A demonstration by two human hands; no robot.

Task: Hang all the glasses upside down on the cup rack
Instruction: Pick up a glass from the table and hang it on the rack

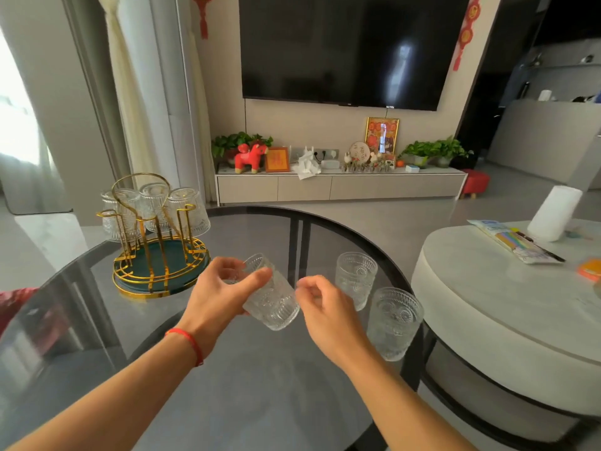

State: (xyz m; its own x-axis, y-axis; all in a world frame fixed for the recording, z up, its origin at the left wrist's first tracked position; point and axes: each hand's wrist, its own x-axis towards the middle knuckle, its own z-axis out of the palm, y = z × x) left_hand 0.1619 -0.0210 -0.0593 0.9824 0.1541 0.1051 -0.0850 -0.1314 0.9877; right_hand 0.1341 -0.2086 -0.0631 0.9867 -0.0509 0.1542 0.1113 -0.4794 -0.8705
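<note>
Tilting glass, mouth toward rack.

No text is legible anywhere (the round plaque bears characters too small to read).

Both my forearms are in shot and bare from elbow to fingertip, no sleeves showing anywhere. On my left wrist there's a thin red string bracelet, a plain cord looped once around, with a small knot or tail on the underside. My left hand wears no rings that I can make out; my right hand and wrist carry nothing at all.
</note>
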